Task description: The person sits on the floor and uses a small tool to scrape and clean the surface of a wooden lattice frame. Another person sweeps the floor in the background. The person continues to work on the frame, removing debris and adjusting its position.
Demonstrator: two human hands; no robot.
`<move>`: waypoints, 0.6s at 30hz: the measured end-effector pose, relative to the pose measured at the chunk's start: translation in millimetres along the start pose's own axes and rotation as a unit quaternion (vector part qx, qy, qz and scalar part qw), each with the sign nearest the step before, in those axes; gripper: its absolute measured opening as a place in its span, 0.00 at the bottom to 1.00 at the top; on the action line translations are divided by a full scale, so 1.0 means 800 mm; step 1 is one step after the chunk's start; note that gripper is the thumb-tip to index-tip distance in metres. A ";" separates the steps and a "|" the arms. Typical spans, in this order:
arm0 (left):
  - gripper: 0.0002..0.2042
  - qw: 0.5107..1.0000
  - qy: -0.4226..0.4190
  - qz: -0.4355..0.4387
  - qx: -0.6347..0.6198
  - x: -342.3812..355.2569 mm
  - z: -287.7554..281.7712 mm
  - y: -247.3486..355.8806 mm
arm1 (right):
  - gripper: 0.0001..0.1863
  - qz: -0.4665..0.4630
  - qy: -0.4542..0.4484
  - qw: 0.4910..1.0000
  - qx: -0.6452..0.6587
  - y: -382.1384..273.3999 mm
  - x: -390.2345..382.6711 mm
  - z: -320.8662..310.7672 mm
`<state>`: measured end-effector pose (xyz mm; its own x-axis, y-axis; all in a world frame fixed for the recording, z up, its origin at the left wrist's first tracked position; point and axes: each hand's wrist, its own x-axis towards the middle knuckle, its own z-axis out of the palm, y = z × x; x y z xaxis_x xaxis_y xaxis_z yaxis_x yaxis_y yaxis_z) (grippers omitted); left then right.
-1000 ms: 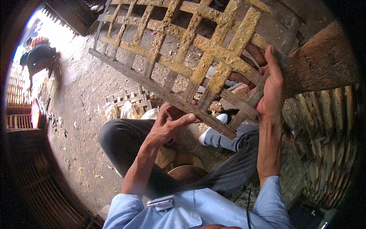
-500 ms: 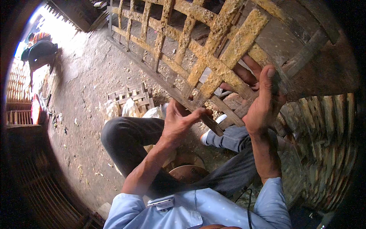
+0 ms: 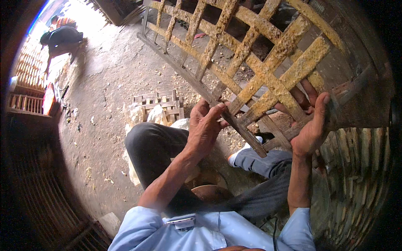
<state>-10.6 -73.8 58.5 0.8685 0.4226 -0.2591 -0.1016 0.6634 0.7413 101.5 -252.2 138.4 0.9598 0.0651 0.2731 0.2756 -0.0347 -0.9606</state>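
Note:
A large wooden lattice frame (image 3: 266,73), its crossed slats coated with a crumbly yellow crust, is tilted up in front of me. My left hand (image 3: 206,129) grips the bare wooden edge strip near the frame's lower corner, thumb on top. At the right, my right hand (image 3: 312,127) holds another edge, its thumb on my side and its fingers reaching behind the slats. Parts of those fingers show through the gaps. The slats near the bottom corner are mostly bare wood. The top of the frame runs out of view.
On the floor beyond my left knee lies a smaller slatted rack (image 3: 161,102) with whitish plastic bags (image 3: 157,116) against it. A round brownish object (image 3: 212,193) is between my legs. Split-bamboo slats (image 3: 356,171) stand at the right. Another person (image 3: 63,37) bends over in the bright far left.
The lattice frame has shifted to the right and slightly down in the picture, with both hands still holding it. The surroundings have also shifted right as the view turned.

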 end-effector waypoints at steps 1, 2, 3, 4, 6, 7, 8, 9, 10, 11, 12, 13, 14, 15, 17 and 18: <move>0.10 0.999 0.030 0.003 0.041 -0.001 0.001 0.001 | 0.23 -0.010 0.026 1.000 -0.004 0.005 -0.004 0.002; 0.10 0.995 0.060 0.006 0.083 -0.002 0.002 0.003 | 0.21 -0.020 0.053 0.998 -0.008 0.008 -0.009 0.003; 0.10 0.989 0.062 0.023 0.132 -0.005 0.004 0.007 | 0.20 -0.029 0.080 0.996 -0.011 0.008 -0.013 0.003; 0.10 0.988 0.073 0.019 0.132 -0.006 0.002 0.008 | 0.19 -0.056 0.044 0.997 -0.037 0.006 -0.017 0.001; 0.10 0.987 0.095 0.009 0.133 -0.007 -0.001 0.012 | 0.19 -0.111 -0.027 0.990 -0.086 0.001 -0.024 -0.008; 0.10 0.987 0.092 -0.011 0.132 -0.007 -0.001 0.013 | 0.19 -0.125 0.000 0.985 -0.115 0.012 -0.027 -0.014; 0.11 0.985 0.081 -0.022 0.154 -0.007 0.001 0.019 | 0.19 -0.138 0.026 0.980 -0.143 0.023 -0.029 -0.019; 0.11 0.981 0.070 -0.033 0.175 -0.007 0.004 0.027 | 0.19 -0.124 0.046 0.983 -0.129 0.029 -0.031 -0.021; 0.11 0.978 0.058 -0.044 0.196 -0.005 0.007 0.032 | 0.20 -0.165 0.044 0.971 -0.167 0.035 -0.026 -0.032; 0.10 0.987 0.015 0.039 0.154 0.005 -0.003 0.022 | 0.22 -0.207 0.043 0.957 -0.201 0.041 -0.022 -0.041; 0.11 0.997 0.006 0.036 0.066 0.009 -0.015 0.017 | 0.23 -0.249 0.044 0.939 -0.233 0.047 -0.017 -0.049; 0.11 0.999 -0.004 0.031 -0.022 0.010 -0.019 0.022 | 0.24 -0.159 0.052 0.972 -0.165 0.026 -0.019 -0.033; 0.12 0.994 -0.015 0.026 -0.109 0.012 -0.023 0.026 | 0.25 -0.134 0.044 0.979 -0.144 0.027 -0.021 -0.033; 0.12 0.997 0.004 0.025 -0.069 0.014 -0.025 0.026 | 0.27 -0.109 0.038 0.986 -0.124 0.029 -0.023 -0.032; 0.12 0.999 0.026 0.035 -0.019 0.014 -0.032 0.025 | 0.30 -0.074 0.022 0.993 -0.091 0.031 -0.025 -0.030; 0.12 0.998 0.039 0.040 0.006 0.014 -0.033 0.024 | 0.30 -0.123 -0.007 0.986 -0.109 0.038 -0.025 -0.036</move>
<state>-15.7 -39.6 53.4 0.8178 0.5204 -0.2456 -0.1632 0.6189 0.7683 92.4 -283.3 105.5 0.8624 0.1115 0.4938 0.5057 -0.2306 -0.8313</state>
